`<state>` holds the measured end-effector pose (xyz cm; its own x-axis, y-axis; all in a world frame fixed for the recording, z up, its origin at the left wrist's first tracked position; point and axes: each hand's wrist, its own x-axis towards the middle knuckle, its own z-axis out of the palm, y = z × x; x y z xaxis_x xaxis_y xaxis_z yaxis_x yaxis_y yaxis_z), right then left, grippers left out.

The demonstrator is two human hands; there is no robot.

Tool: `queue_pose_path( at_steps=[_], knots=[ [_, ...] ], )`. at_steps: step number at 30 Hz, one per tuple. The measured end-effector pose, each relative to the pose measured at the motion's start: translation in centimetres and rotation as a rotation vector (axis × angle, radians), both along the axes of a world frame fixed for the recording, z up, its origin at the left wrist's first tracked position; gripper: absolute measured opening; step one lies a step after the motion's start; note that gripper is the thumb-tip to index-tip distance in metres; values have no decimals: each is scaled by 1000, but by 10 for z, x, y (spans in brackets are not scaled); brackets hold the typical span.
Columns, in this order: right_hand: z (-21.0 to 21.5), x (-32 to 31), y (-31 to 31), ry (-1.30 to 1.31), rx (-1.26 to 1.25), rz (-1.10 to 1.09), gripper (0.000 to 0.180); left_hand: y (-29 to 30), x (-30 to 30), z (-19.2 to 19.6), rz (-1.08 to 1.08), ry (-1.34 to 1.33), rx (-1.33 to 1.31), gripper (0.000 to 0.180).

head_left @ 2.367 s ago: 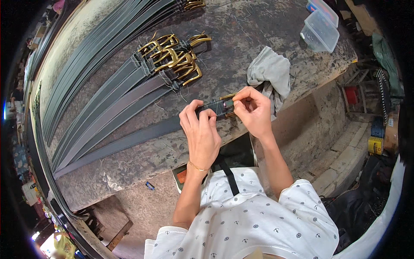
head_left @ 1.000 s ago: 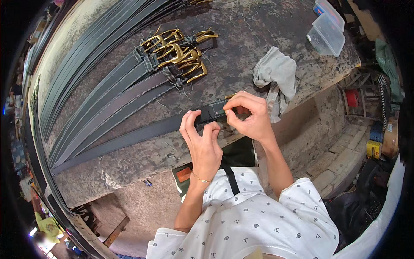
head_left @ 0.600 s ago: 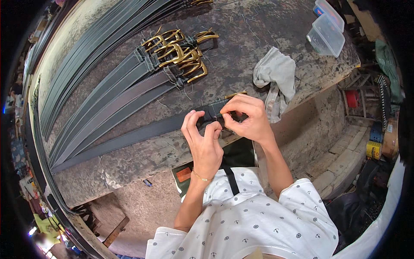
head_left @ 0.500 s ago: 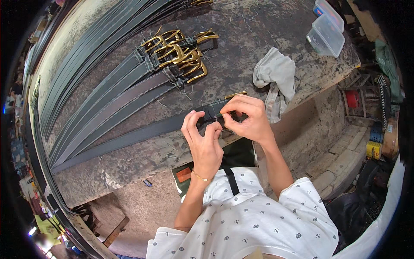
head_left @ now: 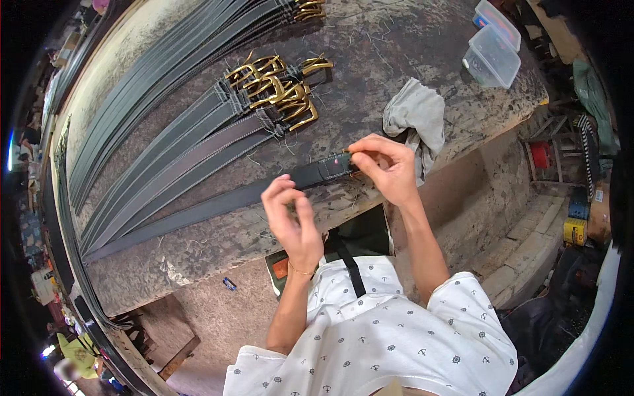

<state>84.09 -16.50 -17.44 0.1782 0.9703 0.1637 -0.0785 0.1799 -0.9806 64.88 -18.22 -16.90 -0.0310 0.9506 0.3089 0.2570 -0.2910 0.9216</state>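
Note:
A dark leather belt [head_left: 218, 208] with pale edge stitching lies along the near edge of the bench. Its buckle end is partly covered by my right hand [head_left: 382, 168], whose thumb and forefinger are pinched together there; what they grip is too small to make out. A small pink spot shows on the belt beside those fingertips. My left hand [head_left: 292, 221] is off the belt, just on its near side, with loosely curled fingers apart, slightly blurred, and nothing visible in them. Beyond lie several finished-looking belts [head_left: 191, 142] with brass buckles [head_left: 281, 92] heaped together.
More dark belts [head_left: 165, 63] stretch across the far left of the bench [head_left: 370, 86]. A crumpled grey cloth [head_left: 416, 115] lies right of my right hand. At the back right stands a clear plastic box [head_left: 494, 58]. Loose thread ends litter the bench top.
My left hand has come away from the belt, moving left and slightly down. My right hand has shifted a little right, its fingers still pinched. The view has tilted slightly.

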Motion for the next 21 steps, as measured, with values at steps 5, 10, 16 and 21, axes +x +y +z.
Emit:
queue_pose_path(
  at_steps=[5,10,16,21],
  knots=[
    [15,32,-31,211,78,-160,14,57,43,24,-146,157,-32,20],
    [26,76,-63,333,213,-399,18,101,147,23,-394,472,685,29],
    [5,120,-103,-83,192,-703,10,79,106,61,-532,500,565,25],
    [7,101,-97,-345,253,-732,9,25,27,8,-367,872,508,53]
  ],
)
